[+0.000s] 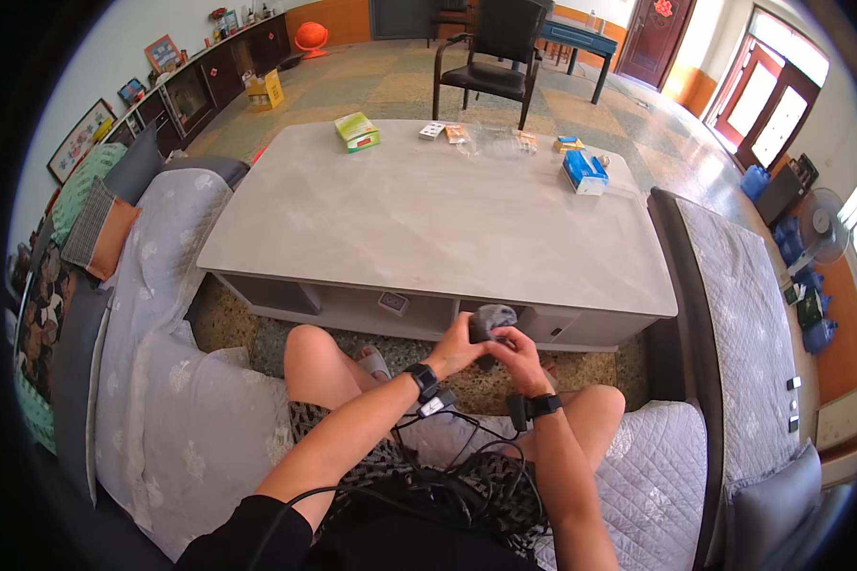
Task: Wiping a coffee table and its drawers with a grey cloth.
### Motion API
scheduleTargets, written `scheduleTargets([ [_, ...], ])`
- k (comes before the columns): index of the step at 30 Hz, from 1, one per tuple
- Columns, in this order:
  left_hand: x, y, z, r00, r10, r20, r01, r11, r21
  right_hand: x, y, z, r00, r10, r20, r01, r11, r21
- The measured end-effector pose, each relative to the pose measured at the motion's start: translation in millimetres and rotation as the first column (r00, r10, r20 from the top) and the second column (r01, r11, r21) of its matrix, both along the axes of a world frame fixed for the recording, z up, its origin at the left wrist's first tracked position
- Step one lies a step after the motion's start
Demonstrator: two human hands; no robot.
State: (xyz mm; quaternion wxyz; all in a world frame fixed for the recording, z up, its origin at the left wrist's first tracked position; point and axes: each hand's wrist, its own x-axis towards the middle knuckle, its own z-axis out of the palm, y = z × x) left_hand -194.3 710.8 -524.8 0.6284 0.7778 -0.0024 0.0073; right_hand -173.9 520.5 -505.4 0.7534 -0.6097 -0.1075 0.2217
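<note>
Between my two hands is a small dark grey bundle (487, 322), soft-looking like rolled cloth; its exact kind cannot be told. My left hand (460, 345) grips its left side, with the fingers partly hidden behind it. On the right, my right hand (520, 357) pinches the bundle's lower edge between thumb and fingers. The hands meet at the thumbs, above the floor and just in front of the coffee table (421, 214). Each wrist wears a black strap with a small device, and black cables (471, 457) run across my lap.
On the tabletop lie a green-and-yellow box (357, 132), playing cards (432, 130), clear plastic packaging (496, 140) and a blue tissue pack (585, 173). Covered sofas (178, 400) flank me. A black armchair (503, 61) stands beyond the table. A socket-like white item (393, 303) sits on the open shelf.
</note>
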Motion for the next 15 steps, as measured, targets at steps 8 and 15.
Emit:
scheduleTargets([
  [8,2,28,44,0.947,-0.16,-0.279,0.072,0.951,-0.3,20,-5,-5,0.991,-0.119,0.062,0.121,0.993,-0.015],
  [15,7,69,41,0.94,-0.189,-0.284,0.042,0.89,-0.454,30,-8,6,0.975,-0.129,-0.179,0.138,0.99,0.038],
])
